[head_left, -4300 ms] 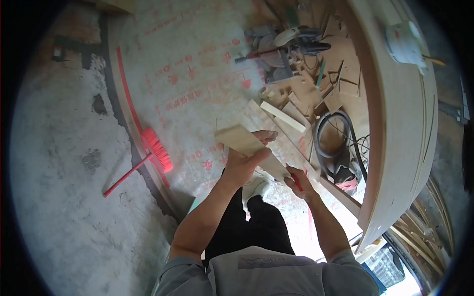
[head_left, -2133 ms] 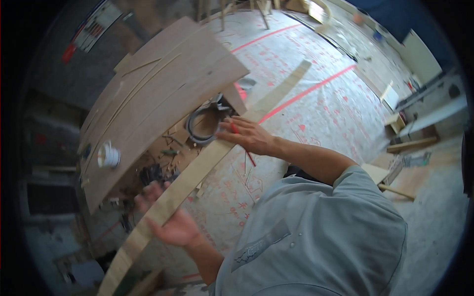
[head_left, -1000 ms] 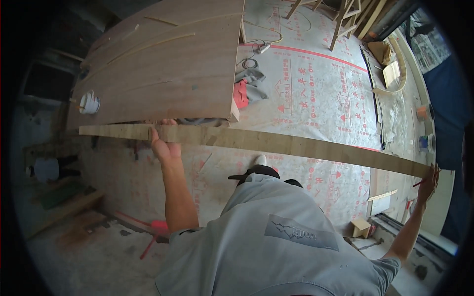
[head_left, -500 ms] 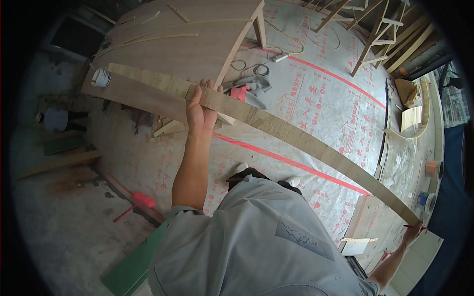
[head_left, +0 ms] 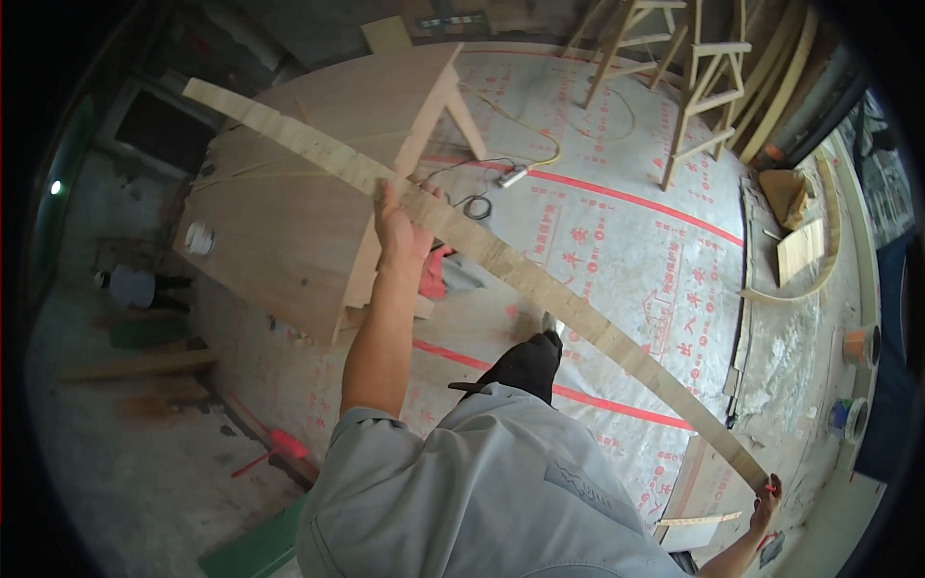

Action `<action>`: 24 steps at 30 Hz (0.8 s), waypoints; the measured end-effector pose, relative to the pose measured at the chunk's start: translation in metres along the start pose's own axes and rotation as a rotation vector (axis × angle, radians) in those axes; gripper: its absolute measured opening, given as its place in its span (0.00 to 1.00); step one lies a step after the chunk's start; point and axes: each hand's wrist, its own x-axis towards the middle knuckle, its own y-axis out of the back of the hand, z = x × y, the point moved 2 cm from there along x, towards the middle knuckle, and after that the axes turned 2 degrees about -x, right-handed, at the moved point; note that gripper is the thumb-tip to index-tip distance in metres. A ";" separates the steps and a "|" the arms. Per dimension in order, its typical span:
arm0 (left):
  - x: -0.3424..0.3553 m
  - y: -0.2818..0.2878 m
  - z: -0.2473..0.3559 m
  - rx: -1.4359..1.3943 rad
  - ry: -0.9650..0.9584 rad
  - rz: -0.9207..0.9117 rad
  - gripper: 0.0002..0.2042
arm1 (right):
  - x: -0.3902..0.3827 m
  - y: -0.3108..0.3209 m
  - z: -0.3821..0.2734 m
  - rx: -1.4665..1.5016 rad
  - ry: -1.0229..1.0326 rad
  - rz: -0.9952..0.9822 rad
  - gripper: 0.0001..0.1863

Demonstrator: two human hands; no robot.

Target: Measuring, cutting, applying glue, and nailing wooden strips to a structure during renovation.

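A long, narrow strip of plywood (head_left: 568,299) runs slantwise across the view, from above the table at far left down to near right. My left hand (head_left: 403,229) is closed around the strip left of its middle, its palm partly under it. At the strip's near right end my right hand (head_left: 767,509) grips it. Something small and red shows at those fingers, too small to name. Beneath the strip's far end is a large wooden worktable (head_left: 279,217), with a white tub (head_left: 200,239) on its left side.
Wooden sawhorse-like stands (head_left: 708,96) are at far right, beside curved strips (head_left: 785,82). A power strip (head_left: 514,176) and its cables lie on the covered floor. Open cans (head_left: 850,419) line the right side. Another person (head_left: 135,287) is at far left.
The strip's far end has swung up and left, away from the white tub. My right hand has moved inward with its end. The worktable sits lower in view, and one leg has stepped forward.
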 end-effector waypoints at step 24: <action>0.393 -0.331 -0.276 -0.011 -0.037 -0.360 0.25 | 0.324 -0.056 -0.217 1.702 0.076 0.948 0.24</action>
